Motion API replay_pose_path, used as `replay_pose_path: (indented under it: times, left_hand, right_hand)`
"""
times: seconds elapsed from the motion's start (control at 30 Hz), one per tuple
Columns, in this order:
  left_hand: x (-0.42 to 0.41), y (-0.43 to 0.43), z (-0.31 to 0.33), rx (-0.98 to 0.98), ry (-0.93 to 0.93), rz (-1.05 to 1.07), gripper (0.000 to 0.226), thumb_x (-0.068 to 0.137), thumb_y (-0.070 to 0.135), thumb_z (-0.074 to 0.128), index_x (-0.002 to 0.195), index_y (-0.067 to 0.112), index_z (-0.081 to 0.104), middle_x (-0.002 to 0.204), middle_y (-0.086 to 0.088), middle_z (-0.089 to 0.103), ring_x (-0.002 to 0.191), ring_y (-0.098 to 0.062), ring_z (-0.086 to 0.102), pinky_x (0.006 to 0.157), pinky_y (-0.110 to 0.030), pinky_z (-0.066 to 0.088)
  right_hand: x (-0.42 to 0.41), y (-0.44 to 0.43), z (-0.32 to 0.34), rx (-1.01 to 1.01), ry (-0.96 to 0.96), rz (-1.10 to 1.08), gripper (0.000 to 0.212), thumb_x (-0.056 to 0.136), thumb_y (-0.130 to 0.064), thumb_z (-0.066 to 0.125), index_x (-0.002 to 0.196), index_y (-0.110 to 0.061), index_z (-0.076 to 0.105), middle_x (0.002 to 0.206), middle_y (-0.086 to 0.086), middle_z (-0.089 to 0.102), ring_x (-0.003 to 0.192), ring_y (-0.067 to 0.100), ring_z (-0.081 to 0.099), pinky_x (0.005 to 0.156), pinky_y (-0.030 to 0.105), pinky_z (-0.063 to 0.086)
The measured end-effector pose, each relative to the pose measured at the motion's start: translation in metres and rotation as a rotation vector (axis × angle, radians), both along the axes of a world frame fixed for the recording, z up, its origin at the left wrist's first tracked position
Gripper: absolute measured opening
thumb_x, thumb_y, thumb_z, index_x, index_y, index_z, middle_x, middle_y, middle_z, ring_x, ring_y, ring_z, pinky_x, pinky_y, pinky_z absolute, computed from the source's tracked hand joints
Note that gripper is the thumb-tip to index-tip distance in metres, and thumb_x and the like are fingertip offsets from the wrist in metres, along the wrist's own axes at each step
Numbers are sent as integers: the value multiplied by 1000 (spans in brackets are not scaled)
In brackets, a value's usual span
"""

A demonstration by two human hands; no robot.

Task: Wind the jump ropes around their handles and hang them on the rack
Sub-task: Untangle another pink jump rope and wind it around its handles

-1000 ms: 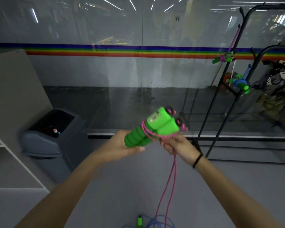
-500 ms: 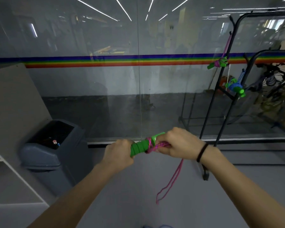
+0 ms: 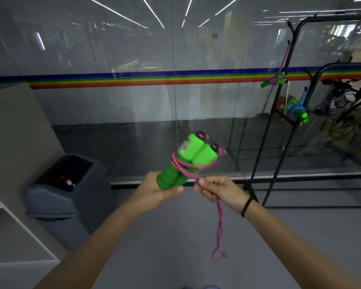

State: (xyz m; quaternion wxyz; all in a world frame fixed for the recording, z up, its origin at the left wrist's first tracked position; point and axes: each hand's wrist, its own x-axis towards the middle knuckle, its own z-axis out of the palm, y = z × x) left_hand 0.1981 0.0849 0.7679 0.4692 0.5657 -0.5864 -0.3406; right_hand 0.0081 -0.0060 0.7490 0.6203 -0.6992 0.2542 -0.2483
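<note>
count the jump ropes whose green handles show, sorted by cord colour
pink cord: 2, the held rope and the upper hung rope
blue cord: 1, the lower hung rope
total: 3

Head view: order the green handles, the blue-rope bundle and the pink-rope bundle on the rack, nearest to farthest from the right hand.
1. Green handles, just left of the right hand, gripped by the left hand.
2. Blue-rope bundle, up to the right, low on the rack.
3. Pink-rope bundle, higher on the rack.
</note>
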Motion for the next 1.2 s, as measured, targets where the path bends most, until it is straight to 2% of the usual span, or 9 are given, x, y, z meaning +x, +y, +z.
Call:
replay_pose_path:
  times: [0.13,0.23,0.37,0.47,0.6,0.8,0.97,1.1,1.2]
  left_hand:
    - [-2,-9,-6,83,23,299,25,76,7,74,56,11,59,54,-7,56,50,-14,47,55,-25,37]
    - [3,-9,-14,171,-356,422,13,73,20,74,67,12,65,67,-10,64,63,-17,59,57,-27,38]
    - [2,2,-18,195,-984,280,31,79,25,58,110,32,61,107,-3,68,104,-28,62,75,-32,46]
    - [4,8,-17,50,-1091,23,33,80,24,53,110,37,57,107,8,66,103,-19,61,70,-28,41]
    - [3,10,-9,-107,-947,-219,21,79,29,55,99,35,53,91,10,64,84,-5,57,59,-23,33]
    - [5,3,-14,-185,-410,-34,22,70,34,67,91,30,63,76,6,69,69,7,56,62,-27,50]
    - [-3,1,-13,-102,-16,151,13,67,21,74,71,20,62,55,12,59,51,2,48,51,-16,40]
    - [-11,-7,-14,18,133,317,15,77,11,73,79,15,58,67,-15,65,51,-20,51,40,-18,35]
    - [-4,-13,-19,94,87,409,16,76,12,72,85,13,58,68,-10,67,45,-19,52,43,-21,41]
  right_hand:
    - [-2,8,3,-209,208,-29,24,93,-22,51,83,-6,66,48,-6,41,39,3,33,42,13,29]
    - [-5,16,19,-655,420,58,23,89,-26,57,79,-7,64,51,-5,51,43,4,45,49,13,36]
    - [-9,19,54,-963,565,109,17,86,-31,61,94,-20,71,73,5,69,66,4,48,64,25,39]
    - [-9,12,69,-954,504,94,19,77,-38,70,89,-24,73,81,0,74,71,9,61,69,27,45]
    - [-2,-8,57,-609,253,68,6,70,-24,77,72,-19,73,68,-5,71,63,1,60,64,20,46]
    - [-5,-9,17,-53,-18,-72,18,66,0,64,62,-16,72,46,-9,61,46,-6,56,49,8,45]
    - [-1,0,-1,-156,96,-120,31,93,-24,48,69,-14,64,40,-10,38,38,5,26,39,13,22]
    - [-1,11,8,-335,237,-132,30,95,-28,45,75,-17,65,48,-10,40,39,3,30,44,16,28]
    - [-4,18,17,-629,487,-67,26,94,-30,47,84,-17,67,57,-7,45,48,2,44,54,19,39]
